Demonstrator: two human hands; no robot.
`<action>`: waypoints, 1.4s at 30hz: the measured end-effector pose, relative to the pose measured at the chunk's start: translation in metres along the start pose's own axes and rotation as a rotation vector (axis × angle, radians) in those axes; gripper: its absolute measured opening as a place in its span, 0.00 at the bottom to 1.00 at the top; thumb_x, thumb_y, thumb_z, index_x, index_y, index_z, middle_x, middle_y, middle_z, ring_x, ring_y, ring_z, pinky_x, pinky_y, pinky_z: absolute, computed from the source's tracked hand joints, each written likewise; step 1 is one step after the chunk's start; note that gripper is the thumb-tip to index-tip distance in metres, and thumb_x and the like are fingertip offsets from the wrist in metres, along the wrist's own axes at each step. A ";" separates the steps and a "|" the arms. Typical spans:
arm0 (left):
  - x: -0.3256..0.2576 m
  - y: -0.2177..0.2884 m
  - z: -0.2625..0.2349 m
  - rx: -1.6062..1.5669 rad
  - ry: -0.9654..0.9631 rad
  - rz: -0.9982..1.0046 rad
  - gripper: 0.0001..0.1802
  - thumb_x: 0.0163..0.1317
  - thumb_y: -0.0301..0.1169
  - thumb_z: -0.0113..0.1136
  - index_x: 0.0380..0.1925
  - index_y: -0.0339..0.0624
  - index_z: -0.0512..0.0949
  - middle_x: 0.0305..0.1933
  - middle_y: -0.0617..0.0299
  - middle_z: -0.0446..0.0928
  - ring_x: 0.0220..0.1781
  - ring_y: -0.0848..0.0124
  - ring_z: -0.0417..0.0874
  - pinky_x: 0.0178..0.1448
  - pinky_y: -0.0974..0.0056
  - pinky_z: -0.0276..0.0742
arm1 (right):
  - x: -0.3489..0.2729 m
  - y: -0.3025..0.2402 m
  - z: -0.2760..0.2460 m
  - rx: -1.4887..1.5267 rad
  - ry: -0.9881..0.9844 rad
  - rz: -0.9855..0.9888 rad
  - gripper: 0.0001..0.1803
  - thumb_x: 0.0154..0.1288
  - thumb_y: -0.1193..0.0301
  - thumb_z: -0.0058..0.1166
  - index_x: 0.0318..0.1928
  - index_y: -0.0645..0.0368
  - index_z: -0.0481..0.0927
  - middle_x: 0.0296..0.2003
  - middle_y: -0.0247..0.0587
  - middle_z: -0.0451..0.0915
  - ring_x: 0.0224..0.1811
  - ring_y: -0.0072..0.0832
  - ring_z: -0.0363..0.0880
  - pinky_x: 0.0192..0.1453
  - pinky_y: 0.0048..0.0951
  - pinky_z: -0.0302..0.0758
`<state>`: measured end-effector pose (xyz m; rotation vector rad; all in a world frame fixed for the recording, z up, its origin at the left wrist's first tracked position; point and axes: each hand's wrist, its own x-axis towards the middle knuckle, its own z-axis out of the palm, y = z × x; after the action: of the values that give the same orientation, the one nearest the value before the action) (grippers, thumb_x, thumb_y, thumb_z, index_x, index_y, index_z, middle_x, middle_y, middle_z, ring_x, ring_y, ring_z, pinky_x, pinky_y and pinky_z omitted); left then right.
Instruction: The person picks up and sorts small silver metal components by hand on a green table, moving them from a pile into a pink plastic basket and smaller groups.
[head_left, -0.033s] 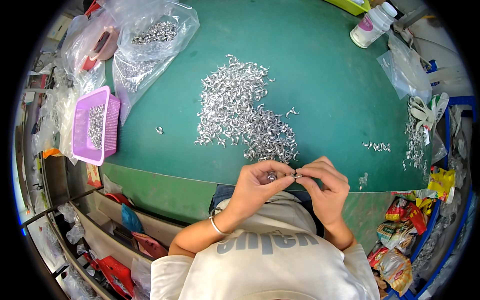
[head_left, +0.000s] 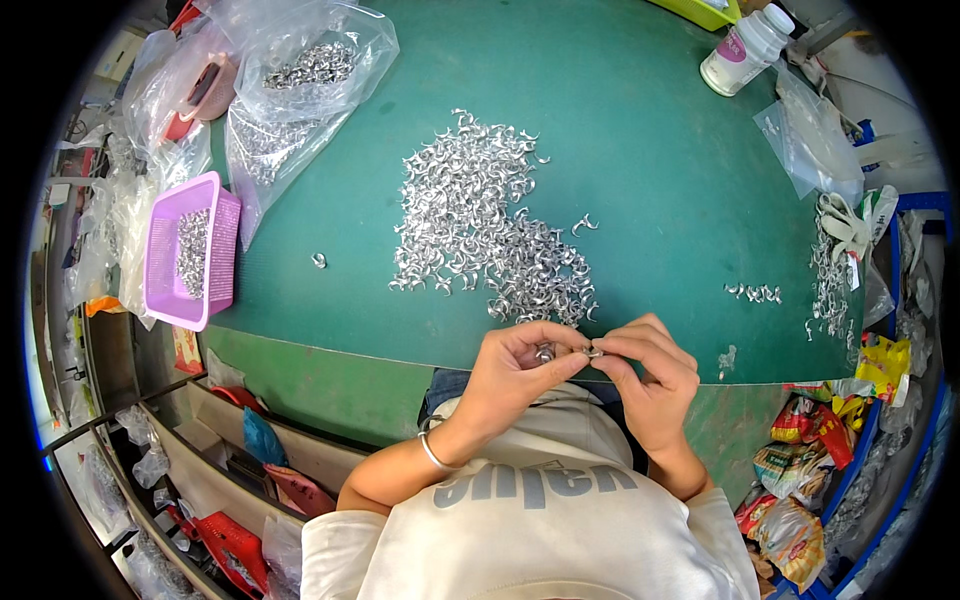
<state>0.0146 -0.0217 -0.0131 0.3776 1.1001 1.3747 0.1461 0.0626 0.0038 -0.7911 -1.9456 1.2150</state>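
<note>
Just over the table's near edge, my left hand (head_left: 520, 368) and my right hand (head_left: 652, 375) meet fingertip to fingertip. A small shiny curved metal piece (head_left: 593, 352) is pinched between them, partly covered by the fingers. More silvery metal (head_left: 545, 352) shows in the curl of my left hand. Right beyond my hands lies a wide heap of small curved metal pieces (head_left: 470, 215). One lone metal piece (head_left: 319, 260) rests left of the heap.
A purple basket (head_left: 222, 250) and a clear bag (head_left: 370, 60), both holding metal pieces, stand on the left of the green table (head_left: 640, 120). To the right lie a short row of metal pieces (head_left: 752, 293) and chained ones (head_left: 830, 280). A white bottle (head_left: 735, 65) stands far right.
</note>
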 end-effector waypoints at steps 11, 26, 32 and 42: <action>-0.001 0.000 -0.004 -0.161 -0.173 -0.045 0.07 0.56 0.22 0.55 0.36 0.33 0.74 0.36 0.64 0.75 0.37 0.82 0.74 0.39 0.78 0.70 | 0.000 -0.004 -0.002 -0.072 0.010 -0.144 0.12 0.36 0.83 0.63 0.27 0.66 0.79 0.24 0.41 0.77 0.26 0.33 0.72 0.29 0.27 0.69; -0.004 0.004 0.001 -0.135 -0.182 0.132 0.07 0.54 0.16 0.54 0.34 0.31 0.73 0.35 0.65 0.70 0.31 0.83 0.65 0.36 0.76 0.66 | -0.003 -0.009 -0.003 -0.054 -0.019 -0.262 0.12 0.37 0.81 0.63 0.29 0.64 0.79 0.26 0.40 0.77 0.26 0.32 0.72 0.30 0.28 0.66; -0.006 0.006 0.001 -0.111 -0.186 0.158 0.07 0.54 0.15 0.54 0.34 0.31 0.73 0.35 0.64 0.70 0.30 0.83 0.64 0.34 0.76 0.65 | -0.004 -0.011 -0.003 -0.039 -0.011 -0.258 0.12 0.37 0.81 0.63 0.29 0.63 0.79 0.26 0.39 0.77 0.26 0.31 0.72 0.30 0.28 0.66; 0.002 -0.007 -0.018 -0.623 -0.258 -0.359 0.06 0.58 0.30 0.50 0.29 0.39 0.69 0.31 0.58 0.70 0.25 0.78 0.65 0.25 0.76 0.59 | 0.003 0.023 -0.010 -0.059 0.025 0.151 0.06 0.46 0.83 0.56 0.29 0.66 0.78 0.27 0.42 0.77 0.27 0.29 0.72 0.35 0.26 0.69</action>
<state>0.0040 -0.0279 -0.0279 -0.0960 0.4582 1.2288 0.1558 0.0784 -0.0135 -0.9947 -1.9377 1.2342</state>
